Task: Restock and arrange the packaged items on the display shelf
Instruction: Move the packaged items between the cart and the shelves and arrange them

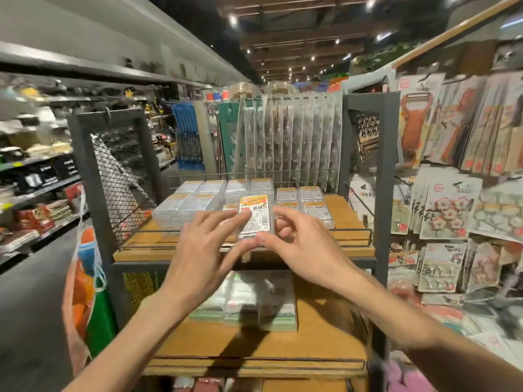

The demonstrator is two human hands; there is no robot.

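Both hands meet over the front of the top shelf [351,219] of a metal rack, with a clear plastic package [254,215] between them. The package carries a yellow and white label and stands tilted, its label facing the camera, just above the wire rail [353,230] at the shelf's front edge. The left hand [203,250] has its fingers spread and almost straight, their tips touching the package's left edge and the thumb reaching toward its lower end. The right hand [300,247] pinches the package, its thumb on the bottom edge and its curled fingers against the right side. Behind the held package, more of the same packages [215,190] lie flat in rows on the wooden board. On the lower shelf [319,343] sit stacks of green-edged packs [246,304]. A colourful bag [87,278] hangs at the rack's left side, below the mesh panel [119,182]. Hanging goods [452,210] cover the wall to the right.
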